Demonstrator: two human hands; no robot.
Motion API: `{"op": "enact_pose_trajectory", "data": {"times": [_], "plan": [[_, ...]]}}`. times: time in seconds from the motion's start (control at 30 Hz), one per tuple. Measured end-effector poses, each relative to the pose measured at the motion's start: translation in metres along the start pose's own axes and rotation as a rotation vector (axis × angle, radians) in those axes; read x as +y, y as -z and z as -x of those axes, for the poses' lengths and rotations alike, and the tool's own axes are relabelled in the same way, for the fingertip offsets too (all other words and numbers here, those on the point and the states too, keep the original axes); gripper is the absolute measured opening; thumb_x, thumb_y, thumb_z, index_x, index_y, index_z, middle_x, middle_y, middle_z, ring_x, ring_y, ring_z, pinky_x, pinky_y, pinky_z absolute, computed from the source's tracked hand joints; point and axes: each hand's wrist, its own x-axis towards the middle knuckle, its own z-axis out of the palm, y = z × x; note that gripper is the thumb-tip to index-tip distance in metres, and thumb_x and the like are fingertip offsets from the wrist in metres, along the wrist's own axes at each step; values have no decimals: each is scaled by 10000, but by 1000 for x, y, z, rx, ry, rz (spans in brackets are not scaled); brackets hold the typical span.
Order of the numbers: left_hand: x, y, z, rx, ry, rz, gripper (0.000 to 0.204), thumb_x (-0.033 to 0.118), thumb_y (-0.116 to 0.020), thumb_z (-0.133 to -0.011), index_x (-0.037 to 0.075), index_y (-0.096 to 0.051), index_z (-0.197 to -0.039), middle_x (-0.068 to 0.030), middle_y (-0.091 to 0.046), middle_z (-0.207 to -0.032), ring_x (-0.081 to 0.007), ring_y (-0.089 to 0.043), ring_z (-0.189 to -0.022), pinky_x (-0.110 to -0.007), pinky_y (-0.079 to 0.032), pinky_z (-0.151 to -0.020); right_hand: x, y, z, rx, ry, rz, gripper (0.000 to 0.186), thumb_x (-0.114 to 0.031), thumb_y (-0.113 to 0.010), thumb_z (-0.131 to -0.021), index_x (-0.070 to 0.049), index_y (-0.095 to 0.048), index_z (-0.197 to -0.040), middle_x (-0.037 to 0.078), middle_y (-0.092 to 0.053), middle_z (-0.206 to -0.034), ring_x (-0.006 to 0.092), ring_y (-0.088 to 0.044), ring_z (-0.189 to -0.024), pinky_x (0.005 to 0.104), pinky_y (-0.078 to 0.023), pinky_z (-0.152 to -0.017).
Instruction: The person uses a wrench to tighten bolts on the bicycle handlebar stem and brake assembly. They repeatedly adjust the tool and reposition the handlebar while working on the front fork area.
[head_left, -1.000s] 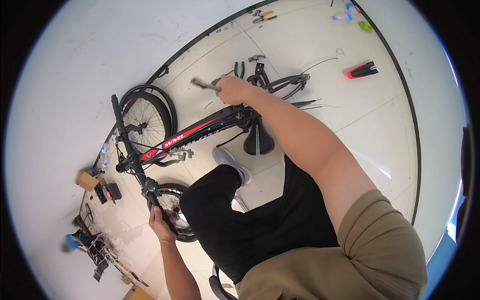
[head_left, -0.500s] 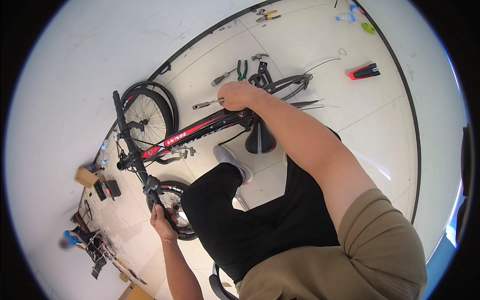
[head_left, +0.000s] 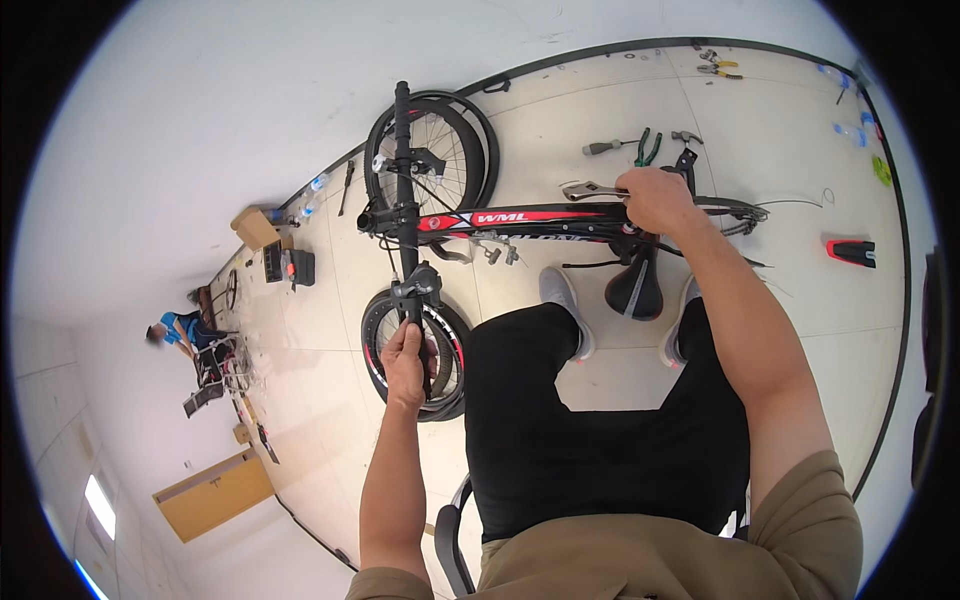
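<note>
A black and red bicycle frame (head_left: 545, 217) lies across in front of me, its handlebar (head_left: 405, 195) toward the left and its black saddle (head_left: 636, 288) toward the right. My left hand (head_left: 405, 365) is closed around the near end of the handlebar, at the grip. An adjustable wrench (head_left: 597, 190) sticks out leftward from the closed fingers of my right hand (head_left: 660, 200). That hand is over the frame near the saddle; whether it also touches the frame cannot be made out. Wheels (head_left: 440, 150) lie beyond the handlebar, and another wheel (head_left: 375, 330) lies beside my left hand.
Past my right hand lie a screwdriver (head_left: 603, 148), green-handled pliers (head_left: 648, 147) and a hammer (head_left: 686, 137). Farther off are yellow-handled pliers (head_left: 722, 70) and a red and black part (head_left: 850, 252). A cardboard box (head_left: 255, 229) and a person in blue (head_left: 180, 328) are at the left.
My view has turned, so the bicycle appears farther right and more level. My left hand stays on the handlebar grip, and the wrench stays in my right hand.
</note>
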Motion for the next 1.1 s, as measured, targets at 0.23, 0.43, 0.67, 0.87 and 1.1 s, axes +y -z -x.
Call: {"op": "enact_pose_trajectory", "data": {"times": [0.23,0.43,0.67,0.87,1.1], "plan": [[3,-5,1,16,18,9,282,311,-602,-1002,36,-659,-1031,-25,-575,-646,-97,-489,-442,-247,-367,-389,13,-33,-9,312,-18,-66,192,-238,-558,-956,-85,-665,-1000,136,-691,-973,336,-663,-981,472,-529,-826],[19,-24,8,77,1,-225,230,221,-726,-917,28,-613,-867,11,-508,-583,-73,-437,-426,-257,-312,-378,12,-37,-12,339,-101,-50,194,-266,-554,-973,-105,-650,-1024,122,-687,-972,331,-677,-957,454,-543,-808],[10,-24,7,103,-40,-238,176,171,-723,-911,16,-639,-918,20,-506,-572,-59,-411,-415,-257,-299,-379,9,-36,-10,336,-126,-107,225,-276,-546,-982,-108,-646,-1093,124,-684,-990,350,-651,-991,466,-510,-840],[20,-26,0,39,9,-314,155,159,-709,-890,23,-640,-914,17,-517,-590,-69,-445,-426,-255,-346,-386,8,-31,-11,330,-143,-113,230,-271,-518,-995,-98,-638,-1088,143,-689,-985,346,-666,-982,473,-522,-827],[18,-9,-3,59,-47,-398,131,114,-710,-870,7,-652,-917,16,-556,-684,-57,-454,-510,-249,-339,-440,8,-38,-15,355,-143,-123,226,-282,-524,-992,-103,-629,-1081,135,-691,-989,341,-665,-994,485,-514,-819]]}}
